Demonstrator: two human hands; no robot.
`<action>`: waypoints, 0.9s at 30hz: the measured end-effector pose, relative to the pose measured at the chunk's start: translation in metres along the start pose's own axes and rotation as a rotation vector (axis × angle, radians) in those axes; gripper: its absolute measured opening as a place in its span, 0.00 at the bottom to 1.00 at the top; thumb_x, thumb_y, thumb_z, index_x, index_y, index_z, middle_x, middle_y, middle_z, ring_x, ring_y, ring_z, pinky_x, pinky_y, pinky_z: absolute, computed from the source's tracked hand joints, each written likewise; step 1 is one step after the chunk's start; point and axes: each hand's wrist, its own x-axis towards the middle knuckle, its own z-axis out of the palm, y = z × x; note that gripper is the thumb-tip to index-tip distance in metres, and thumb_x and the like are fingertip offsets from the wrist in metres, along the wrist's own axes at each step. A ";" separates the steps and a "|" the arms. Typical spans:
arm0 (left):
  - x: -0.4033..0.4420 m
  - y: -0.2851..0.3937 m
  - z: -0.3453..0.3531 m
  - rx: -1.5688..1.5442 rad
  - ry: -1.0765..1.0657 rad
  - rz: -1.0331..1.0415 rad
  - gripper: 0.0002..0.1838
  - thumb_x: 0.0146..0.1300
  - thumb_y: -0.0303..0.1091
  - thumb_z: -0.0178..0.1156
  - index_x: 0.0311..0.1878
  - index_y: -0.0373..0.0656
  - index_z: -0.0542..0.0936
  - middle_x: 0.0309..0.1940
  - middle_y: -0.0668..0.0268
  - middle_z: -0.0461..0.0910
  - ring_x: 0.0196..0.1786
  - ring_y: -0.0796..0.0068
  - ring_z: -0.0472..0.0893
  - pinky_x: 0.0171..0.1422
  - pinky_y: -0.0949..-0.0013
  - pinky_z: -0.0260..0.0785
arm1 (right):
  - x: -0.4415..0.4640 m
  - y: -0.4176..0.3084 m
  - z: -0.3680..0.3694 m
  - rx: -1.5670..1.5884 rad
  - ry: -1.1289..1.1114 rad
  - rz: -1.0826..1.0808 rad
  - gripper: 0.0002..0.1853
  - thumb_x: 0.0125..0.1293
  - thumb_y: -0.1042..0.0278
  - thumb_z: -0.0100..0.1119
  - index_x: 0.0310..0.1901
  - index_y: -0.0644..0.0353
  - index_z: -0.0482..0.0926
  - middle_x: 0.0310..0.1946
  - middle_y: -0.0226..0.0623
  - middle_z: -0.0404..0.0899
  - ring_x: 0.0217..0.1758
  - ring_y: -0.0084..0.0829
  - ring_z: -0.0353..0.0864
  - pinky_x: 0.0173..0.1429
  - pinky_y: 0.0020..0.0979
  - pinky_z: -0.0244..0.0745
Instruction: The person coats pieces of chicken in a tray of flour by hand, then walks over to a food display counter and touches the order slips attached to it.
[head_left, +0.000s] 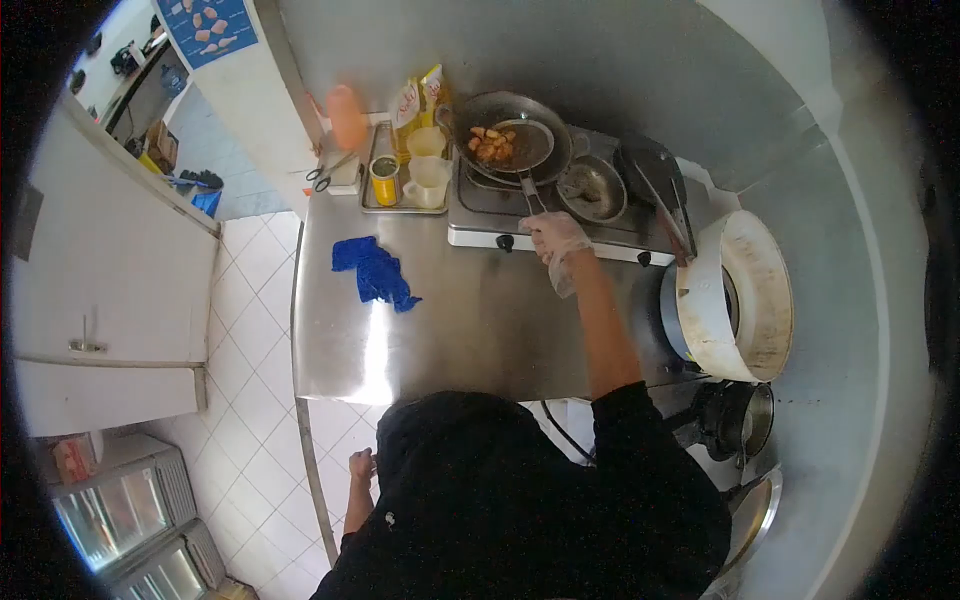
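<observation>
My right hand (556,238), in a clear plastic glove, is closed on the handle of a round strainer (530,146). The strainer's mesh end sits inside a dark wok (490,103) on the stove, beside browned fried pieces (491,146). From this angle I cannot tell whether the pieces lie in the mesh or in the wok. My left hand (362,464) hangs at my side, away from the counter, its fingers curled in with nothing visible in them. Right of the wok stands a metal bowl (592,190) with some residue inside.
A crumpled blue cloth (372,270) lies on the steel counter (465,330). At the back left, a tray (405,208) holds a yellow can (384,180) and plastic cups; scissors (328,174) lie beside it. A large white tub (745,297) stands on the right.
</observation>
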 end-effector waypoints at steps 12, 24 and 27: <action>-0.017 0.036 0.000 0.118 -0.009 -0.012 0.16 0.61 0.39 0.56 0.34 0.33 0.81 0.22 0.66 0.75 0.24 0.73 0.73 0.22 0.66 0.62 | 0.006 0.010 0.025 0.279 -0.068 0.076 0.07 0.63 0.65 0.62 0.38 0.58 0.81 0.17 0.16 0.62 0.15 0.10 0.55 0.16 0.17 0.50; -0.043 0.060 -0.003 0.026 0.011 -0.081 0.14 0.61 0.39 0.55 0.33 0.36 0.80 0.22 0.67 0.75 0.25 0.74 0.75 0.24 0.70 0.64 | 0.031 0.036 0.009 0.231 0.054 0.043 0.06 0.62 0.65 0.63 0.35 0.58 0.81 0.16 0.19 0.67 0.15 0.15 0.60 0.17 0.22 0.53; -0.028 0.055 0.000 0.037 -0.043 -0.069 0.15 0.62 0.39 0.55 0.35 0.34 0.80 0.23 0.66 0.77 0.25 0.75 0.76 0.23 0.71 0.65 | 0.046 0.038 0.004 -0.083 -0.013 -0.168 0.07 0.62 0.65 0.63 0.35 0.58 0.81 0.17 0.19 0.67 0.15 0.15 0.60 0.17 0.22 0.53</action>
